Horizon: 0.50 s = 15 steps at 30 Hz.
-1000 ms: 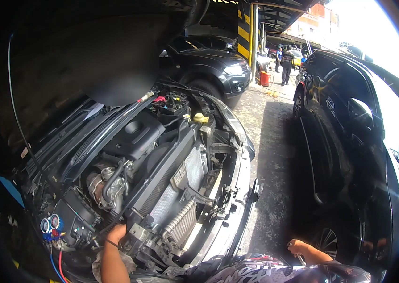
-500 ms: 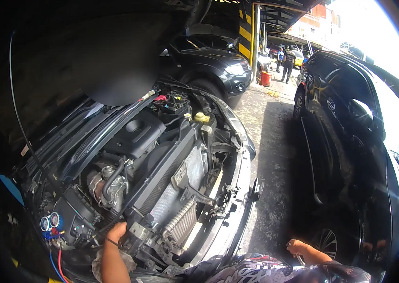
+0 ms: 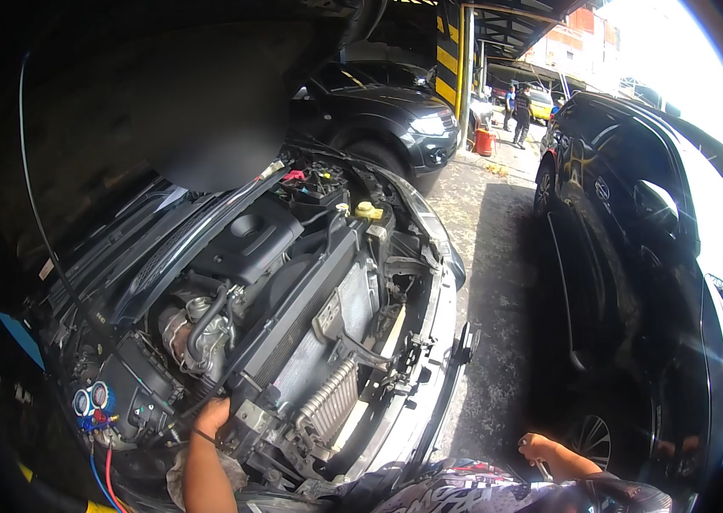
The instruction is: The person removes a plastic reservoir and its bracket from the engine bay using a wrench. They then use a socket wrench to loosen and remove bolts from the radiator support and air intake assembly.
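Note:
My left hand (image 3: 213, 415) reaches down at the near end of the radiator (image 3: 293, 363), beside a dark hose. Its fingertips are hidden among the parts, so what they touch does not show. A dark band circles the wrist. My right hand (image 3: 536, 446) is closed near my lap, away from the engine, around a thin silver metal tool (image 3: 543, 471) whose kind I cannot make out. In the open engine bay are a black engine cover (image 3: 246, 248), a metal turbo-like part (image 3: 203, 338) and a ribbed cooler (image 3: 332, 400).
A gauge set (image 3: 95, 402) with blue and red hoses hangs at the left. The exposed front frame (image 3: 430, 359) borders the bay. A dark parked car (image 3: 626, 256) stands at the right, another dark vehicle (image 3: 387, 120) behind. People (image 3: 522, 115) stand far off near a red container (image 3: 485, 142).
The view has shifted very slightly. My left hand stays at the radiator's end, and my right hand still grips the silver tool in nearly the same place.

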Motion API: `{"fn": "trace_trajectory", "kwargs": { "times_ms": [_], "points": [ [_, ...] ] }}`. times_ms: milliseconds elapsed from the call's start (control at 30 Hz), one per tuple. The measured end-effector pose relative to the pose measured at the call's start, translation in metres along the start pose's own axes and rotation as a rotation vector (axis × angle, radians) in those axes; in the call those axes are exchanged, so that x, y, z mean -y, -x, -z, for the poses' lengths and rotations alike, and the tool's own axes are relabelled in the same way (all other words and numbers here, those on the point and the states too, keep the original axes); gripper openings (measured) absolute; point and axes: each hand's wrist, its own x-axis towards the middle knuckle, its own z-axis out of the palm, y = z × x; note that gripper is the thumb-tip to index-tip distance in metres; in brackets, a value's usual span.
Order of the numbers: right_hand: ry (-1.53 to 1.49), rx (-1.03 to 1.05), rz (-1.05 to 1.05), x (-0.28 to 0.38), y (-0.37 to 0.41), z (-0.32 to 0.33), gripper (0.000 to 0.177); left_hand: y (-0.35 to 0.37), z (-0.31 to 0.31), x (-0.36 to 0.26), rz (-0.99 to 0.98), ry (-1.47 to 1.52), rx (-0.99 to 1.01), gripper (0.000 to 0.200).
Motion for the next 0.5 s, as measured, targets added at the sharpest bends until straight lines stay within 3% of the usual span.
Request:
{"fn": "trace_trajectory", "kwargs": {
  "times_ms": [133, 233, 267, 300, 500],
  "points": [
    [0.024, 0.001, -0.015, 0.004, 0.007, 0.002, 0.042, 0.014, 0.004, -0.019, 0.107, 0.046, -0.092, 0.052],
    [0.023, 0.008, -0.025, -0.001, 0.006, 0.004, 0.042, 0.004, -0.001, 0.004, -0.044, -0.004, -0.044, 0.051],
    [0.020, 0.011, -0.031, -0.004, 0.007, 0.004, 0.042, 0.003, -0.005, 0.010, 0.002, 0.142, -0.108, 0.049],
    [0.016, 0.008, -0.042, -0.007, 0.009, 0.003, 0.042, 0.010, 0.001, 0.002, 0.200, 0.363, -0.039, 0.049],
    [0.042, 0.007, -0.032, -0.021, 0.008, 0.015, 0.038, 0.026, 0.029, 0.018, 0.121, 0.324, 0.055, 0.038]
  ]
}}
